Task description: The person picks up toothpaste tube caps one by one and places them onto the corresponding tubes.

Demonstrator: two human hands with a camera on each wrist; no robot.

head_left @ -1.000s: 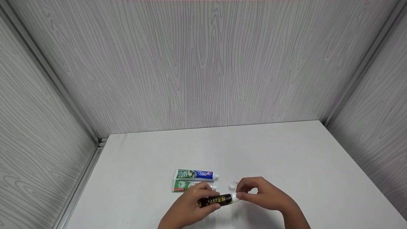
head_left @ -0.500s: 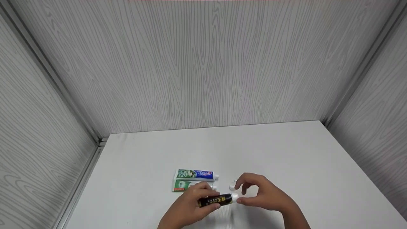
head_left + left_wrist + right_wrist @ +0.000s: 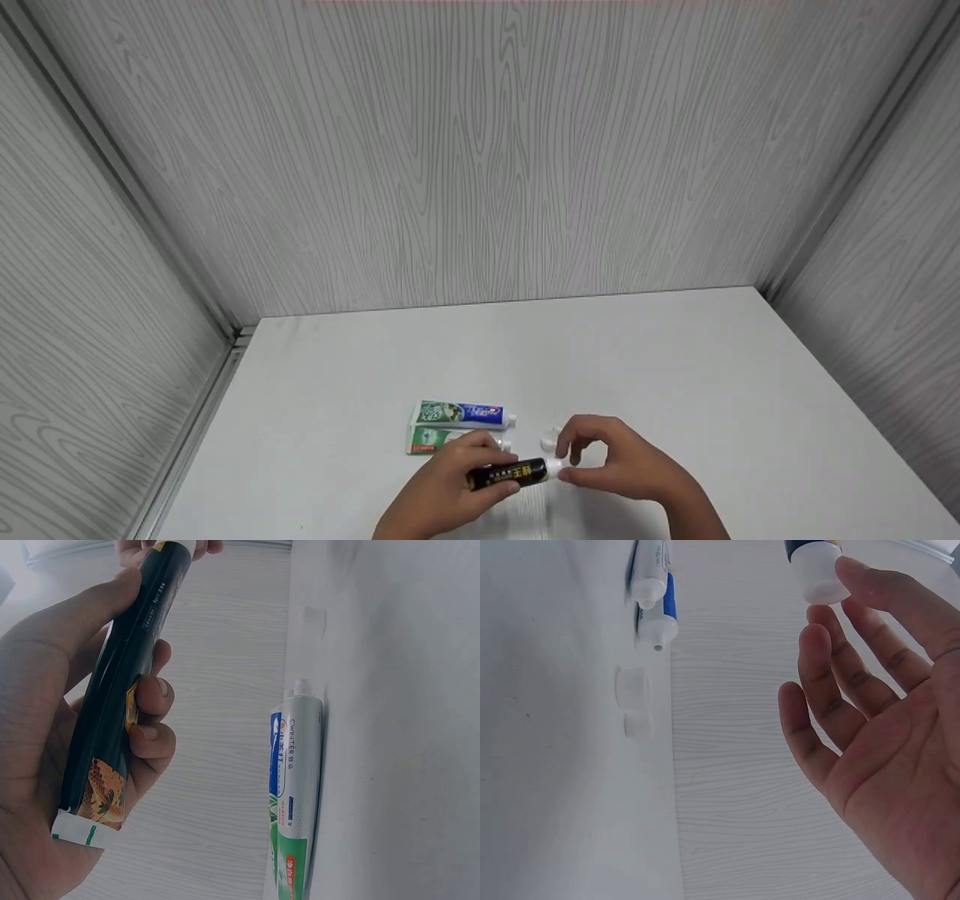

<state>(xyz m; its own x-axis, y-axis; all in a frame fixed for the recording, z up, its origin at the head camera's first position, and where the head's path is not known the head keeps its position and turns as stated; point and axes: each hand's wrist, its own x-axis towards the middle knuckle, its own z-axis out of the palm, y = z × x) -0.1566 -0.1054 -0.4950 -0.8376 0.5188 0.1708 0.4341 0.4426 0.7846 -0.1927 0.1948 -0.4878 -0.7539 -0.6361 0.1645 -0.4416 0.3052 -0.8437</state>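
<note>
the right hand (image 3: pixel 622 463) has its thumb against the white cap (image 3: pixel 817 576), the other fingers loosely bent, not closed round it; whether the index tip touches can't be told. a second ago thumb and index pinched that cap, then parted; now they sit close to it again, probably a fresh hold for working the cap, which is on its tube yet. the left hand (image 3: pixel 450 481) grips the black tube (image 3: pixel 506 474) just as before, above the tabletop (image 3: pixel 322 375), about midway between its left and right edges. toward the far edge lie a blue-and-green tube (image 3: pixel 461 413) and a green-and-white tube (image 3: pixel 300 780), side by side, bare nozzles toward the right edge; past those, a larger loose cap (image 3: pixel 634 688) and a smaller loose cap (image 3: pixel 638 725).
</note>
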